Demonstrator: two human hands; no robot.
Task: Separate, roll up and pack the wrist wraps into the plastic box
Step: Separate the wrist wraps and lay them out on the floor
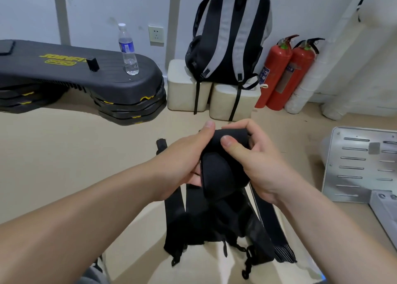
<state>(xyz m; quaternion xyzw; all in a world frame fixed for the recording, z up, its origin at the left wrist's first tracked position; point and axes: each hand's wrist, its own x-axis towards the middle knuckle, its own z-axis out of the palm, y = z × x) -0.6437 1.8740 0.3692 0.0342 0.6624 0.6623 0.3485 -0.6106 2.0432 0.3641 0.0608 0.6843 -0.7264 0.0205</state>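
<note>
Far: a backpack (229,36) on pale boxes (182,90), two red extinguishers (277,68) to its right; a water bottle (128,49) stands on a black platform (64,71), left.

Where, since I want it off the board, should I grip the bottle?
Grip the bottle round its labelled middle, from the front: it stands upright on the board, wall behind, a black block at its left, and the body is round and slim.

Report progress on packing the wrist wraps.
Done: nothing visibly packed, and no box is clearly in view. In hand: the left hand and right hand grip one partly rolled wrap. Left: loose wraps hanging below it and a strap on the floor, all unrolled.
</note>
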